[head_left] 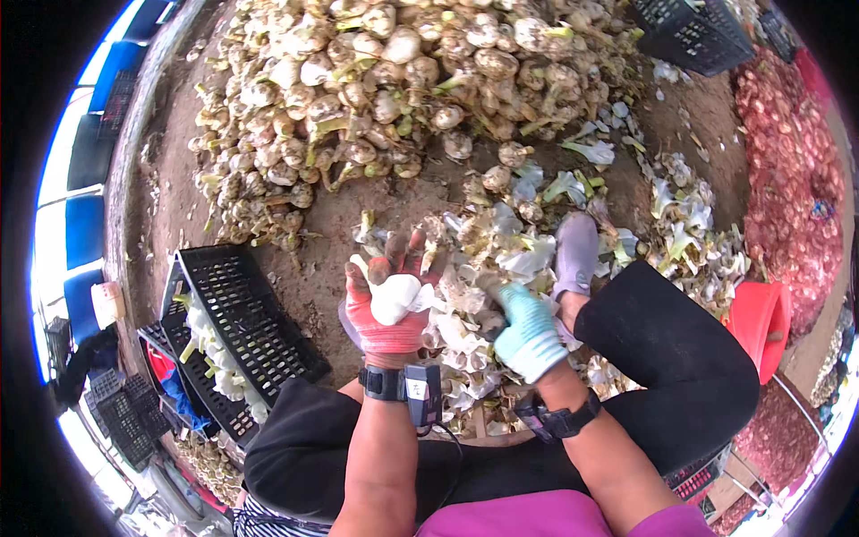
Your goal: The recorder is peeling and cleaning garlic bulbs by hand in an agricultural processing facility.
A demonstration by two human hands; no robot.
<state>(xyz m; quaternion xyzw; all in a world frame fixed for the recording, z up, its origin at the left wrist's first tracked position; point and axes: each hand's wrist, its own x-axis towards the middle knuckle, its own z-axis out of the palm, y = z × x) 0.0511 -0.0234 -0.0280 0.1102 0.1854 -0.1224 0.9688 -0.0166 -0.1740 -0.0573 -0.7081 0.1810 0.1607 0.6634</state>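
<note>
A peeled white garlic bulb [394,300] rests in the upturned palm of my left hand [386,333], which wears a red glove with dark, dirty fingertips. Its fingers curl loosely up around the bulb, and a loose flap of pale skin hangs at its right side. My right hand [530,336], in a light teal glove, is over the heap of garlic skins [461,327] to the right. Its fingers reach forward and look apart from the thumb, with no bulb seen in them; the fingertips blend into the skins.
Ahead lies a large pile of unpeeled garlic [394,98]. A tilted black crate [255,309] with white garlic stands left. To the right are a red bucket [761,327], red net sacks [792,179] and scattered skins. Another black crate [693,36] stands far right. My shoe [575,251] is among the skins.
</note>
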